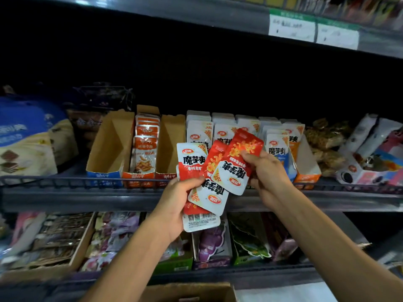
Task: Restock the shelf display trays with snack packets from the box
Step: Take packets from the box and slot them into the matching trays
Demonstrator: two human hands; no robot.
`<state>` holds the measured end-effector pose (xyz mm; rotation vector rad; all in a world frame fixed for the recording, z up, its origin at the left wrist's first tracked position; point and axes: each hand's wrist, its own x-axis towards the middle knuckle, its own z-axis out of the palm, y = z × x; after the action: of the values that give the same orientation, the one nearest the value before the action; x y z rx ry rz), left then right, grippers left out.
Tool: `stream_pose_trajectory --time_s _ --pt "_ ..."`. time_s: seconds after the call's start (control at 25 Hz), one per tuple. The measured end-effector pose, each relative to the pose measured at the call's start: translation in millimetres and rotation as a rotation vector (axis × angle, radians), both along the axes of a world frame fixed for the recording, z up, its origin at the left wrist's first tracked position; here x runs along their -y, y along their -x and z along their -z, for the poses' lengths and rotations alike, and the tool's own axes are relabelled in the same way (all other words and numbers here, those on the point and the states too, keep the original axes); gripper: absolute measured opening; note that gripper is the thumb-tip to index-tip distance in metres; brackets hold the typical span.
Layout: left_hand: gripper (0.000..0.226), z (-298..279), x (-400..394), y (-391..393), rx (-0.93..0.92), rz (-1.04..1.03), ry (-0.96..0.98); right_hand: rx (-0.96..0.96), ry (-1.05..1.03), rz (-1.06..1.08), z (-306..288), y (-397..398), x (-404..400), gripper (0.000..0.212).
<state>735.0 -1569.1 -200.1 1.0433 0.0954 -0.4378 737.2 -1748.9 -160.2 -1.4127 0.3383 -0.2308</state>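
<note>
Here, two hands hold a fan of red-and-white snack packets in front of the middle shelf (65, 199). The left hand (174, 205) grips the lower part of the bunch, thumb across the front, holding at least three packets (192, 162): one upright at the top left, one upside down (209, 192) and one showing its barcode back at the bottom (200, 223). The right hand (268, 173) pinches one more packet (237, 164), turned upside down, at its red upper edge; this packet overlaps those in the left hand.

On the middle shelf behind the hands stand three narrow cardboard trays side by side. The left tray (109, 149) shows only bare card inside, the middle tray (139, 177) holds a row of orange packets (145, 147), and the right tray (168, 144) again shows bare card. To the right, a wider tray (307, 171) holds white packets (199, 129) of the same brand in about five rows; an exact count per row cannot be told.

A blue-and-cream bag (26, 144) lies at the far left of this shelf. The lower shelf carries several further trays of mixed snacks (211, 243). The rim of a cardboard box (189, 290) shows at the bottom edge, below the forearms. Two price labels (292, 27) hang on the upper shelf edge.
</note>
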Motion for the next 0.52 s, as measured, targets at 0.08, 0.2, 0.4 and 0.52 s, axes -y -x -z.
stream_pose_trajectory --time_s 0.08,0.2,0.4,0.52 --pt "0.027 1.7 -4.1 -0.6 0.032 -0.042 -0.022 0.0 -0.073 0.038 -3.5 -1.6 0.4 0.004" --pt "0.019 1.6 -9.2 -0.6 0.056 -0.054 -0.006 -0.017 -0.133 -0.092 -5.4 1.7 -4.2 0.013" --pt "0.033 -1.5 -13.1 5.1 0.083 0.029 -0.011 -0.058 -0.049 -0.175 15.2 11.0 -32.4 0.033" --pt "0.038 -2.5 -19.0 4.5 0.058 0.081 -0.024 -0.061 -0.094 -0.195 3.9 11.7 -28.9 0.036"
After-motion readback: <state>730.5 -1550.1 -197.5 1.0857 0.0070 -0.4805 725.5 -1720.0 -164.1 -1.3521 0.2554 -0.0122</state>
